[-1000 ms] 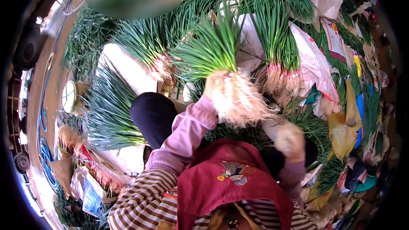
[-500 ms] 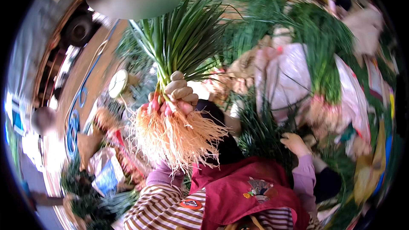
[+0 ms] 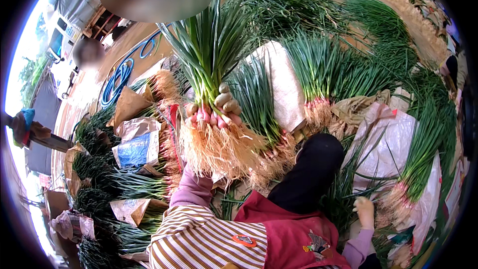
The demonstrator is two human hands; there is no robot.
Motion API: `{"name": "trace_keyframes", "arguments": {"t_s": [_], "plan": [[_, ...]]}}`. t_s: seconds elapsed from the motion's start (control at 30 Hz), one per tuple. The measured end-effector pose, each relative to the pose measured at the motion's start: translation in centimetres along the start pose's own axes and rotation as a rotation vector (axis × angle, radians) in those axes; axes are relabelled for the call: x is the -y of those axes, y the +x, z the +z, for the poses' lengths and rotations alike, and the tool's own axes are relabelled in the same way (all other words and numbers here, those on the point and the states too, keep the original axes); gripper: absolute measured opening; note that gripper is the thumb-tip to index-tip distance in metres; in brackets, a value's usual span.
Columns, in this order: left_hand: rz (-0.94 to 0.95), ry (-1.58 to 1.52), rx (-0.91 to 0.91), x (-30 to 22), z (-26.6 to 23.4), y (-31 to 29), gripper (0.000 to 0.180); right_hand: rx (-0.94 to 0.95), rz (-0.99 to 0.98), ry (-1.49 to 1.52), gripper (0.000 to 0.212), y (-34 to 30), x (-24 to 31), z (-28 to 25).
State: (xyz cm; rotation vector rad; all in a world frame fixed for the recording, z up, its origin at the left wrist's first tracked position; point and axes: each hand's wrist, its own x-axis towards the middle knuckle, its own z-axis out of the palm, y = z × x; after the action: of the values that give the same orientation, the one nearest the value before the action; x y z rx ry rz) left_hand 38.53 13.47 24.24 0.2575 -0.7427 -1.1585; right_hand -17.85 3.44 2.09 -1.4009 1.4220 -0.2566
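Note:
Upright in front of me is a thick bunch of spring onions point(image 3: 204, 69), with long green leaves, pink bulbs and a broad skirt of pale roots. My left hand point(image 3: 226, 100) is wrapped round it just above the bulbs; its fingers show on the right side of the stems. Low on the right, my right hand point(image 3: 365, 211) hangs beside loose green leaves, its fingers loosely bent and a little apart, with nothing visible in them. Next to it, another spring onion bundle point(image 3: 406, 184) lies with its roots toward me.
More spring onions point(image 3: 311, 74) lie ahead, beside a white sack point(image 3: 284, 84). A large leafy heap point(image 3: 284, 10) spreads behind them. Paper-wrapped bundles point(image 3: 134, 211) line my left. A plastic sheet point(image 3: 381, 139) lies at right. A coiled blue hose point(image 3: 117, 82) rests on the floor; a person stands far left.
My view has swung, bringing more bundles into sight on the left and ahead. The held bunch stays raised in my left hand. My right hand appears lower and farther right.

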Motion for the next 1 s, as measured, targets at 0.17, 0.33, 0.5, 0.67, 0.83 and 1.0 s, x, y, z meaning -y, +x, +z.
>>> {"name": "trace_keyframes", "arguments": {"t_s": [0.17,0.33,0.5,0.67,0.83,1.0], "plan": [[0.006,0.018,-0.08,-0.3,0.5,-3.2,0.037,-0.237,-0.655,-0.021,0.016,-0.9,27.4,1.7],[-0.017,-0.016,-0.139,1.4,1.8,-5.5,0.038,0.005,-1.422,-0.146,0.038,1.2,41.7,14.0],[-0.059,-0.062,-0.132,4.1,2.2,-5.8,0.04,-0.104,-1.554,-0.425,0.037,3.8,43.1,19.7],[-0.055,-0.037,-0.188,3.5,2.8,-7.9,0.042,-0.281,-1.729,-0.542,0.006,2.7,41.7,21.2],[-0.076,-0.03,-0.188,3.6,2.7,-7.2,0.044,0.006,-1.64,-0.7,0.006,-0.6,39.5,19.2],[-0.089,0.009,-0.173,2.3,2.2,-6.7,0.047,0.121,-1.344,-0.691,0.008,-1.3,37.6,10.6]]}}
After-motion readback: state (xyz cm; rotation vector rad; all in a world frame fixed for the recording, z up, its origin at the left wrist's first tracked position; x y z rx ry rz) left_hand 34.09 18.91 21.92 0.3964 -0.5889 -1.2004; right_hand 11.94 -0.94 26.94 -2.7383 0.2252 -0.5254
